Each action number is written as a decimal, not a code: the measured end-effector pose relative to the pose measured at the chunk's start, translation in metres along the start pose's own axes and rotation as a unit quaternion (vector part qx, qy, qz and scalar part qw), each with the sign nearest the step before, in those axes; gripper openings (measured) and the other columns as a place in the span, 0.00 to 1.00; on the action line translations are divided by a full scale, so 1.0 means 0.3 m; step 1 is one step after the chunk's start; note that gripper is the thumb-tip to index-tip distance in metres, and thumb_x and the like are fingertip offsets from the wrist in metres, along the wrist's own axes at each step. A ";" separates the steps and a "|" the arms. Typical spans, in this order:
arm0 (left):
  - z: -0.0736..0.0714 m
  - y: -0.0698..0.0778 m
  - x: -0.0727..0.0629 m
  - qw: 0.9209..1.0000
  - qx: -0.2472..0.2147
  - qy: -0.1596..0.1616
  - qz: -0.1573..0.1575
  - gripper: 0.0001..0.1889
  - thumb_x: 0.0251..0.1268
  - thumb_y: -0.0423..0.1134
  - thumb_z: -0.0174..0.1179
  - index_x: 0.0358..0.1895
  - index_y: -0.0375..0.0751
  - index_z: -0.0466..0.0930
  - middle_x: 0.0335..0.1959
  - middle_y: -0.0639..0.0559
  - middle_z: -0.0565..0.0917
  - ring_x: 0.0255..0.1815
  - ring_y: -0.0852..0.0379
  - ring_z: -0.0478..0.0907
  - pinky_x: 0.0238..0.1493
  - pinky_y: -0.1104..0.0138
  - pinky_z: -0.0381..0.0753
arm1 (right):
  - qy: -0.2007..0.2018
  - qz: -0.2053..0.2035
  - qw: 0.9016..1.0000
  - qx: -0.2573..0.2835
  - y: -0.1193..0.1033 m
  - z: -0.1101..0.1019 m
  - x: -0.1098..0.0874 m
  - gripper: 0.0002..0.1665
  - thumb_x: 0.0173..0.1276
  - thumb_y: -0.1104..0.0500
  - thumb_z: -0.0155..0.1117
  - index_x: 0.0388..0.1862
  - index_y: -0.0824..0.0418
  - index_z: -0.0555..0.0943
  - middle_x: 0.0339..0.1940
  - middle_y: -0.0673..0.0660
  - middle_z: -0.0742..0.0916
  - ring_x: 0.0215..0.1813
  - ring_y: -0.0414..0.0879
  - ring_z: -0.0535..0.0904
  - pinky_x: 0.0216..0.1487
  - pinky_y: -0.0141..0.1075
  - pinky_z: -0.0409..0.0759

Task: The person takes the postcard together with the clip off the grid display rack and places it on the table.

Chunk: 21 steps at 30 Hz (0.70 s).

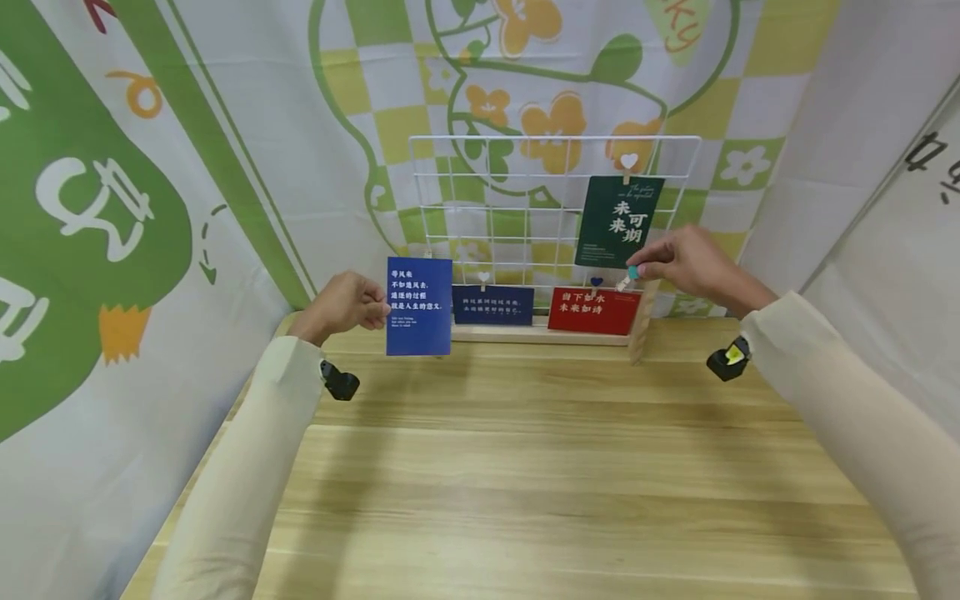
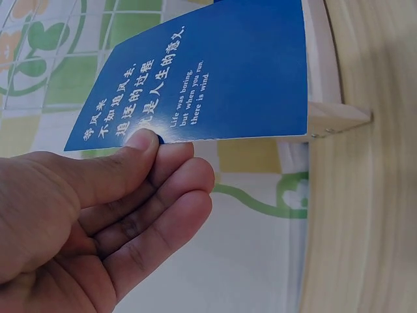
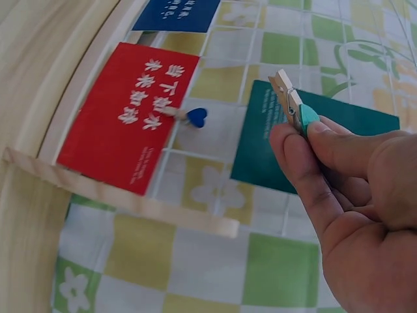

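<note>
A blue card (image 1: 419, 325) with white lettering is pinched at its left edge between the thumb and index finger of my left hand (image 1: 347, 302). The card stands upright in front of the left end of a white wire grid (image 1: 510, 208). In my right hand (image 1: 693, 262), thumb and finger pinch a small wooden clothespin (image 3: 287, 94) with a teal decoration. This hand is beside the lower right corner of a green card (image 1: 619, 221), which hangs from the grid by a white-heart clip (image 1: 628, 163). Part of the green card is hidden behind the right hand in the right wrist view.
Low on the grid hang a dark blue card (image 1: 492, 307) and a red card (image 1: 592, 312), each with a heart clip. The grid stands in a wooden base (image 1: 540, 335) at the back of the wooden table (image 1: 525, 467). Patterned cloth (image 1: 390, 125) hangs behind.
</note>
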State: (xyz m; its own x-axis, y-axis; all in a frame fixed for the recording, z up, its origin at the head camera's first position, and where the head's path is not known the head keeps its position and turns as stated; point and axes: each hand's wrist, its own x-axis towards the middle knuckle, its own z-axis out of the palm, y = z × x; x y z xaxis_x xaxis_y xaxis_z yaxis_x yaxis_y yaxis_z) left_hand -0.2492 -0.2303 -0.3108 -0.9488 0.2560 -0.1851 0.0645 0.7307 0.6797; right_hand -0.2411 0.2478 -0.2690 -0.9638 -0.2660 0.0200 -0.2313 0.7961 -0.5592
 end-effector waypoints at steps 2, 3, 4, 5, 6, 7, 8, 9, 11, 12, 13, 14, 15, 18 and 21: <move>0.003 -0.016 -0.003 1.000 0.001 -0.001 -0.001 0.08 0.72 0.30 0.56 0.38 0.26 0.80 0.37 0.33 0.86 0.31 0.55 0.84 0.38 0.65 0.87 | 0.001 -0.003 1.000 -0.002 0.018 0.005 -0.007 0.12 0.70 0.61 0.64 0.50 0.62 0.86 0.47 0.62 0.89 0.34 0.45 0.78 0.26 0.33 0.68; 0.005 -0.026 -0.004 1.000 0.003 -0.002 -0.001 0.08 0.71 0.30 0.56 0.38 0.26 0.80 0.36 0.34 0.86 0.31 0.55 0.84 0.37 0.65 0.87 | 0.001 -0.004 1.000 -0.001 0.027 0.007 -0.011 0.12 0.70 0.61 0.64 0.49 0.62 0.86 0.46 0.62 0.90 0.36 0.47 0.80 0.29 0.32 0.71; 0.007 -0.036 -0.005 1.000 0.003 -0.002 -0.003 0.08 0.71 0.30 0.56 0.37 0.26 0.80 0.36 0.34 0.86 0.30 0.56 0.84 0.37 0.65 0.87 | 0.002 -0.008 1.000 -0.001 0.037 0.010 -0.014 0.12 0.70 0.62 0.64 0.49 0.63 0.87 0.45 0.61 0.90 0.40 0.49 0.83 0.32 0.32 0.73; 0.009 -0.046 -0.006 1.000 0.001 -0.001 -0.004 0.08 0.71 0.30 0.56 0.37 0.26 0.80 0.35 0.35 0.86 0.29 0.57 0.84 0.36 0.65 0.87 | 0.001 -0.011 1.000 -0.001 0.046 0.012 -0.018 0.11 0.70 0.62 0.64 0.48 0.64 0.87 0.44 0.61 0.90 0.44 0.51 0.84 0.36 0.32 0.75; 0.012 -0.056 -0.007 1.000 0.000 -0.002 -0.006 0.07 0.71 0.29 0.56 0.37 0.26 0.80 0.34 0.36 0.86 0.29 0.56 0.84 0.36 0.66 0.87 | 0.000 -0.014 1.000 -0.001 0.055 0.014 -0.020 0.11 0.70 0.63 0.64 0.48 0.64 0.87 0.43 0.61 0.90 0.48 0.53 0.85 0.42 0.35 0.77; 0.014 -0.065 -0.007 1.000 -0.001 -0.003 -0.009 0.07 0.71 0.29 0.56 0.38 0.26 0.80 0.34 0.36 0.86 0.29 0.57 0.84 0.35 0.66 0.86 | -0.002 -0.013 1.000 0.002 0.064 0.016 -0.024 0.11 0.70 0.63 0.64 0.48 0.64 0.86 0.43 0.61 0.90 0.50 0.55 0.84 0.45 0.38 0.79; 0.016 -0.072 -0.009 1.000 -0.003 -0.004 -0.010 0.07 0.71 0.29 0.56 0.38 0.26 0.79 0.34 0.36 0.86 0.29 0.56 0.84 0.35 0.67 0.86 | -0.003 -0.011 1.000 0.004 0.073 0.019 -0.027 0.11 0.70 0.63 0.63 0.48 0.64 0.86 0.44 0.62 0.90 0.52 0.57 0.84 0.48 0.41 0.80; 0.019 -0.080 -0.010 1.000 -0.006 -0.004 -0.010 0.07 0.71 0.29 0.56 0.38 0.26 0.79 0.34 0.36 0.86 0.30 0.55 0.84 0.35 0.67 0.86 | -0.005 -0.009 1.000 0.006 0.081 0.021 -0.030 0.12 0.70 0.63 0.63 0.49 0.65 0.86 0.44 0.62 0.90 0.54 0.58 0.83 0.50 0.44 0.80; 0.023 -0.092 -0.013 1.000 -0.008 -0.008 -0.012 0.07 0.71 0.29 0.56 0.38 0.25 0.78 0.34 0.35 0.86 0.30 0.55 0.84 0.35 0.67 0.86 | -0.009 -0.001 1.000 0.009 0.095 0.026 -0.034 0.12 0.70 0.63 0.63 0.50 0.64 0.86 0.45 0.62 0.90 0.55 0.59 0.82 0.52 0.49 0.79; 0.025 -0.099 -0.014 1.000 -0.005 -0.009 -0.013 0.07 0.71 0.29 0.55 0.38 0.25 0.78 0.34 0.35 0.85 0.30 0.55 0.84 0.34 0.68 0.86 | -0.010 0.003 1.000 0.009 0.101 0.028 -0.036 0.13 0.70 0.64 0.63 0.50 0.64 0.85 0.45 0.62 0.90 0.55 0.58 0.83 0.52 0.48 0.79; 0.027 -0.109 -0.015 1.000 -0.005 -0.010 -0.013 0.07 0.71 0.29 0.55 0.38 0.24 0.78 0.34 0.34 0.85 0.29 0.56 0.84 0.34 0.68 0.86 | -0.011 0.006 1.000 0.008 0.108 0.030 -0.036 0.13 0.69 0.64 0.64 0.50 0.64 0.85 0.45 0.62 0.90 0.54 0.57 0.83 0.50 0.46 0.80; 0.030 -0.117 -0.016 1.000 -0.003 -0.010 -0.012 0.08 0.71 0.29 0.55 0.38 0.23 0.78 0.34 0.35 0.85 0.29 0.56 0.84 0.34 0.68 0.86 | -0.012 0.005 1.000 0.007 0.115 0.032 -0.035 0.12 0.69 0.64 0.64 0.50 0.65 0.86 0.45 0.62 0.90 0.52 0.56 0.84 0.47 0.42 0.80; 0.032 -0.126 -0.017 1.000 -0.001 -0.009 -0.012 0.08 0.71 0.29 0.55 0.38 0.23 0.78 0.33 0.35 0.86 0.28 0.58 0.83 0.34 0.68 0.86 | -0.014 0.005 1.000 0.006 0.122 0.034 -0.035 0.12 0.69 0.65 0.64 0.50 0.65 0.86 0.43 0.62 0.90 0.49 0.54 0.85 0.45 0.39 0.79; 0.036 -0.152 -0.021 1.000 0.006 -0.008 -0.010 0.08 0.71 0.29 0.56 0.38 0.23 0.79 0.32 0.35 0.86 0.27 0.59 0.83 0.34 0.67 0.86 | -0.020 0.002 1.000 0.002 0.146 0.039 -0.038 0.12 0.68 0.66 0.64 0.49 0.67 0.85 0.42 0.62 0.90 0.43 0.49 0.87 0.41 0.35 0.79; 0.042 -0.172 -0.030 1.000 0.013 -0.009 -0.016 0.08 0.71 0.29 0.55 0.38 0.24 0.78 0.33 0.35 0.86 0.30 0.56 0.85 0.35 0.66 0.87 | -0.025 0.000 1.000 0.001 0.166 0.044 -0.044 0.12 0.68 0.67 0.63 0.49 0.68 0.85 0.41 0.63 0.90 0.43 0.50 0.87 0.45 0.41 0.82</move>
State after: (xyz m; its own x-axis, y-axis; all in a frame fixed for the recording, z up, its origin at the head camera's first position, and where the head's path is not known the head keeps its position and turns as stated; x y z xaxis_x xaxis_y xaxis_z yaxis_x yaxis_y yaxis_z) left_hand -0.2399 -0.2623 -0.3533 -0.9445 0.2443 -0.2196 0.0429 0.7544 0.6550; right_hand -0.2381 0.2839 -0.3080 -0.9561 -0.2923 -0.0222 -0.2301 0.7953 -0.5609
